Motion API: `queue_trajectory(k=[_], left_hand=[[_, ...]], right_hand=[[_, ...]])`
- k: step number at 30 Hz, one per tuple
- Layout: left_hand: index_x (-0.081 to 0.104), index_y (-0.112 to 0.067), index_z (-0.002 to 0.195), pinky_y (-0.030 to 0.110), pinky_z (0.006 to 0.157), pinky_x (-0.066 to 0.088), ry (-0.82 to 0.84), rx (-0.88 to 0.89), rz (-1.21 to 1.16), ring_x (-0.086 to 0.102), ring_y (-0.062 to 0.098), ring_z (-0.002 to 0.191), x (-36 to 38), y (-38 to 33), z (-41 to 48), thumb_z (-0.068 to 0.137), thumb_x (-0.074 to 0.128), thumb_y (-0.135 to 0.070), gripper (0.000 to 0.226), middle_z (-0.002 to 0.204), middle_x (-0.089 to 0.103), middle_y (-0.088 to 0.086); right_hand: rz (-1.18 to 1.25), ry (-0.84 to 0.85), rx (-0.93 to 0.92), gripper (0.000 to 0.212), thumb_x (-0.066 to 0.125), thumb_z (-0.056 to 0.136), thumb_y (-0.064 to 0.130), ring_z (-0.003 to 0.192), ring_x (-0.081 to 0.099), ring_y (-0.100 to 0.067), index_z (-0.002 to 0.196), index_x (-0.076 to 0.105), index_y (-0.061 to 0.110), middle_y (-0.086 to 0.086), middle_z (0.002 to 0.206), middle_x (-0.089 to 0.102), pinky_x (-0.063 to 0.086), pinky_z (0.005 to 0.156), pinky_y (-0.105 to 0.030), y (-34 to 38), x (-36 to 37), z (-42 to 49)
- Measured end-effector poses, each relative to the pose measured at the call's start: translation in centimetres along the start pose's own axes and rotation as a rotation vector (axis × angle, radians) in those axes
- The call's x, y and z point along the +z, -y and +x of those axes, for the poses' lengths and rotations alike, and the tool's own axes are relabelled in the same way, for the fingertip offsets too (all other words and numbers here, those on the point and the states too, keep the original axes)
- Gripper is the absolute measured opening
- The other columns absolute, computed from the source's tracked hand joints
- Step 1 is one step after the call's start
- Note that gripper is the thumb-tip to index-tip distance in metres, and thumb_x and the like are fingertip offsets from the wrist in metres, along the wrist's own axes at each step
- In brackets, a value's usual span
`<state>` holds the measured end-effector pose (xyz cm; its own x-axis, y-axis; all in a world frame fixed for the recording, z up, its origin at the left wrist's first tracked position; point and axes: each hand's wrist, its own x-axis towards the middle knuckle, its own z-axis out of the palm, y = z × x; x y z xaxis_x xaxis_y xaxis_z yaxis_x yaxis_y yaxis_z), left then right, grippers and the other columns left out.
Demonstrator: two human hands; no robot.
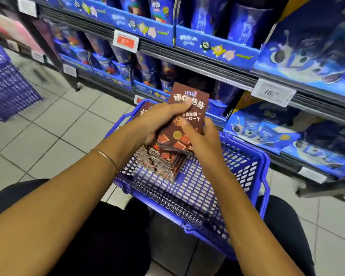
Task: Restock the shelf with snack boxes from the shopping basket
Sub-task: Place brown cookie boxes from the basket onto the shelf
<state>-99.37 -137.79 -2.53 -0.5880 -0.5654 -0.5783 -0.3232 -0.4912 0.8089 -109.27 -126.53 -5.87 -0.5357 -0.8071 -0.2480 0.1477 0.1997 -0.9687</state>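
A brown snack box [189, 108] with white lettering and chocolate pictures is held above the blue shopping basket [247, 172]. My left hand [157, 120] grips its left edge, thumb on the front. Gripping its lower right side is my right hand [203, 138], forefinger laid across the front. Under the held box, a stack of several like brown boxes [163, 164] lies in the basket's far left part. The shelf [207, 70] with blue snack packs stands right behind the basket.
A second blue basket [6, 84] stands on the tiled floor at the left. Price tags [126, 42] hang on the shelf rails. A dark shelf post [54, 56] reaches the floor at left. My dark-clothed knees flank the basket.
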Motion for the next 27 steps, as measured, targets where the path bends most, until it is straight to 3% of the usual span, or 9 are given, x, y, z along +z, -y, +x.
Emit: queue_trajectory(k=[5,8,10,11,14,16,20,23,27], left_hand=[[0.075,-0.011,0.102,0.036,0.065,0.064,-0.124,0.128,-0.090,0.080,0.026,0.077,-1.6,-1.1,-0.7,0.093,0.079,-0.033,0.024,0.099,0.082,0.014],[0.074,-0.012,0.100,0.035,0.064,0.064,-0.136,0.144,-0.124,0.080,0.024,0.074,-2.0,-1.9,-1.0,0.094,0.078,-0.035,0.025,0.095,0.082,0.012],[0.074,-0.012,0.101,0.035,0.065,0.064,-0.131,0.150,-0.149,0.079,0.024,0.074,-2.0,-2.1,-1.1,0.093,0.078,-0.036,0.026,0.095,0.082,0.012],[0.074,-0.012,0.102,0.036,0.066,0.064,-0.130,0.149,-0.159,0.080,0.025,0.075,-1.9,-2.2,-1.2,0.093,0.079,-0.037,0.028,0.095,0.082,0.012],[0.074,-0.011,0.109,0.037,0.070,0.064,-0.137,0.147,-0.169,0.081,0.027,0.083,-1.9,-2.5,-1.7,0.090,0.081,-0.045,0.040,0.101,0.082,0.012],[0.072,-0.012,0.115,0.040,0.073,0.065,-0.139,0.136,-0.166,0.081,0.029,0.089,-2.0,-2.6,-1.8,0.089,0.079,-0.052,0.048,0.104,0.082,0.012],[0.071,-0.015,0.113,0.045,0.074,0.065,-0.115,0.095,-0.191,0.081,0.030,0.088,-2.1,-3.1,-1.8,0.092,0.067,-0.066,0.055,0.102,0.082,0.010],[0.070,-0.017,0.100,0.040,0.065,0.064,-0.144,0.092,-0.224,0.081,0.026,0.078,-2.3,-3.2,-1.5,0.095,0.054,-0.075,0.060,0.088,0.082,0.007],[0.072,-0.019,0.114,0.047,0.079,0.066,-0.228,0.120,-0.198,0.081,0.029,0.092,-3.0,-3.7,-0.8,0.096,0.042,-0.081,0.071,0.100,0.082,0.008]], right_hand=[[0.022,-0.117,0.049,0.051,0.054,0.081,0.077,0.100,0.071,-0.015,0.111,0.065,0.037,0.009,0.107,0.073,0.057,0.088,-0.046,-1.6,-0.1,1.4],[-0.053,-0.171,0.208,0.055,0.058,0.091,0.061,0.082,0.061,-0.023,0.096,0.062,0.006,-0.004,0.089,0.065,0.051,0.079,-0.046,-5.7,0.3,3.9],[-0.154,-0.125,0.312,0.049,0.068,0.088,0.054,0.081,0.055,-0.024,0.091,0.056,0.006,-0.008,0.086,0.057,0.047,0.079,-0.045,-8.6,1.8,5.3],[-0.197,-0.116,0.364,0.049,0.073,0.083,0.055,0.091,0.058,-0.027,0.099,0.057,0.011,-0.008,0.095,0.059,0.049,0.085,-0.045,-10.0,2.5,5.9],[-0.411,-0.134,0.462,0.095,0.078,0.069,0.066,0.129,0.049,-0.038,0.139,0.044,0.012,-0.016,0.137,0.048,0.045,0.105,-0.048,-12.7,4.4,7.0],[-0.428,-0.159,0.470,0.102,0.081,0.067,0.066,0.132,0.048,-0.038,0.144,0.042,0.012,-0.016,0.142,0.048,0.047,0.105,-0.049,-13.8,4.8,7.2],[-0.289,-0.221,0.428,0.064,0.086,0.070,0.053,0.105,0.067,-0.031,0.117,0.064,0.014,-0.005,0.111,0.070,0.051,0.080,-0.035,-14.1,3.5,6.1],[-0.223,-0.216,0.360,0.049,0.085,0.077,0.040,0.102,0.069,-0.027,0.113,0.060,0.018,-0.005,0.113,0.072,0.052,0.084,-0.036,-12.7,1.9,4.6],[-0.068,-0.172,0.192,0.037,0.079,0.086,0.036,0.095,0.073,-0.013,0.117,0.064,0.023,0.005,0.109,0.075,0.059,0.087,-0.037,-9.0,0.0,2.5]])
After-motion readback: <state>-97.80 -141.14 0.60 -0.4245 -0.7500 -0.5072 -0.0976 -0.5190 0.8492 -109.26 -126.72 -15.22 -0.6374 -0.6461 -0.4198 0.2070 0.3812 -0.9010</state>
